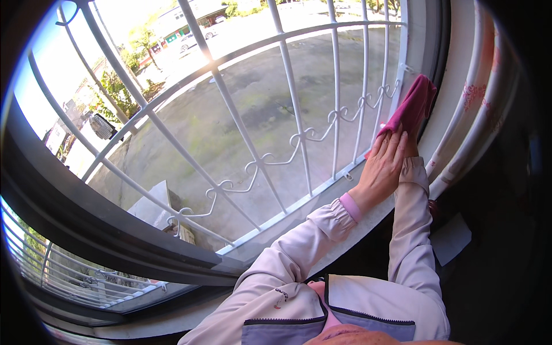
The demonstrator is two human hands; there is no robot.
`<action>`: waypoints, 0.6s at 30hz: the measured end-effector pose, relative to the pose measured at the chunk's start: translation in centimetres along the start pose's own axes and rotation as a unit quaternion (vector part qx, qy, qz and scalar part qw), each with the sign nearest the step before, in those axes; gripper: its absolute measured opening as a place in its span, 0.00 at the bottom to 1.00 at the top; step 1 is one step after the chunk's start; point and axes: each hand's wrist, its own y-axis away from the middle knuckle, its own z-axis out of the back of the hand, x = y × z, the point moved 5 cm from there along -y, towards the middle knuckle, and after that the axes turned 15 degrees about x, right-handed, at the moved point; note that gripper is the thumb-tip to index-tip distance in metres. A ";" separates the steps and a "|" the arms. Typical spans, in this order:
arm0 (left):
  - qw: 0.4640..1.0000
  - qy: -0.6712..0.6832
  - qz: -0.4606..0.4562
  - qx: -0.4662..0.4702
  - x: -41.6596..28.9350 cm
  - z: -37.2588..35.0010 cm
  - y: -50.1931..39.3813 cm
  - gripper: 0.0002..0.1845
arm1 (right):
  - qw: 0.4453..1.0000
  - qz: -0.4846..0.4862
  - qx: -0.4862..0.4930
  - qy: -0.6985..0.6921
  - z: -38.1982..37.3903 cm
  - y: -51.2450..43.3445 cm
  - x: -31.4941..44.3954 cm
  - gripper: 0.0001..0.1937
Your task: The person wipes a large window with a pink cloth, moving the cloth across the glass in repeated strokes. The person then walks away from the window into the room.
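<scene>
A magenta cloth rises in folds beside the right edge of the window. My right hand is mostly covered by it, with a little of the hand showing above the sleeve cuff; the cloth is draped around its fingers. My left hand has its back towards me and its fingers straight and close together. Its fingertips meet the cloth's lower edge, while its palm and thumb are hidden. Small red patches show beside the left hand, too small to identify. Behind both hands is the window glass.
White metal bars with scrollwork stand beyond the glass. A dark window frame crosses the lower left. Pale curtains with red patterns hang at right. A pale sheet lies in the dark area below. The sill runs under my arms.
</scene>
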 end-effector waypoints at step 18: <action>0.982 0.120 0.120 0.087 -1.2 3.2 29.7 0.34 | 0.980 -0.120 -0.125 -0.100 -17.9 29.0 -17.3 0.37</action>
